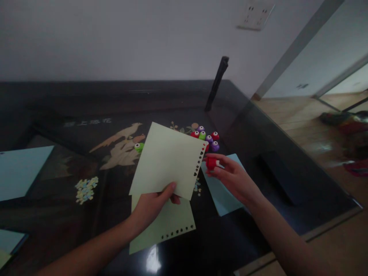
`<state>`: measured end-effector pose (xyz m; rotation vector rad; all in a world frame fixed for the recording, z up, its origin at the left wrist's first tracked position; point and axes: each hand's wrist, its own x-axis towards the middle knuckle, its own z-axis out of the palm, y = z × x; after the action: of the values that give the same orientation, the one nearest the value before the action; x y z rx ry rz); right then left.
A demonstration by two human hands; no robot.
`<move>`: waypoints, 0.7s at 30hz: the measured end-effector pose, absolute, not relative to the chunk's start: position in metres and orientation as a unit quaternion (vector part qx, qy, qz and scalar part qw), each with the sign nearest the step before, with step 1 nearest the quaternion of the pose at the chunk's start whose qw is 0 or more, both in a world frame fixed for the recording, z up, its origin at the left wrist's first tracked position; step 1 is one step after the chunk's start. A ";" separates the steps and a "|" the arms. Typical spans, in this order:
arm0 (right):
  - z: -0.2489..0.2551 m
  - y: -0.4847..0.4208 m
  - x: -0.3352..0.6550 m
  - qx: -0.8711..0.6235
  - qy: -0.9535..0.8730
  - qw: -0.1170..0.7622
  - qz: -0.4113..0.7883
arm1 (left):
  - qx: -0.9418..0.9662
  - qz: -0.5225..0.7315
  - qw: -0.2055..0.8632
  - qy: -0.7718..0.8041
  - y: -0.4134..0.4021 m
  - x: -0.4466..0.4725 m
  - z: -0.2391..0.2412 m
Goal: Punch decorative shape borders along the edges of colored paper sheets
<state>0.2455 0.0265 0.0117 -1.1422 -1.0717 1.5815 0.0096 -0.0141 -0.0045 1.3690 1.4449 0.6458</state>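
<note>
My left hand (156, 203) pinches the lower edge of a pale yellow-green sheet of paper (169, 161), thumb on top. A row of small punched shapes, hearts and stars among them, runs along the sheet's right edge. My right hand (232, 176) grips a small red craft punch (211, 163) between thumb and fingers, just right of that edge. Beneath the held sheet lies a second pale green sheet (163, 218), with punched shapes along its lower edge. Light-blue paper (222, 191) rests on the table under my right hand.
Several red, green and purple craft punches (209, 139) cluster behind the sheet, and a green punch (139, 147) sits to its left. Small paper cut-outs (86, 189) are heaped at left. A black upright post (217, 84) and a dark flat object (280, 176) are on the right.
</note>
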 end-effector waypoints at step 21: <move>-0.017 0.133 0.299 -0.674 -0.674 0.275 0.130 | 0.596 0.284 0.477 0.580 -0.013 0.013 -0.004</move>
<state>0.2992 0.1329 -0.0166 -1.8106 -1.8104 0.3490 0.0133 -0.0129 -0.0039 1.4565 1.4161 0.6940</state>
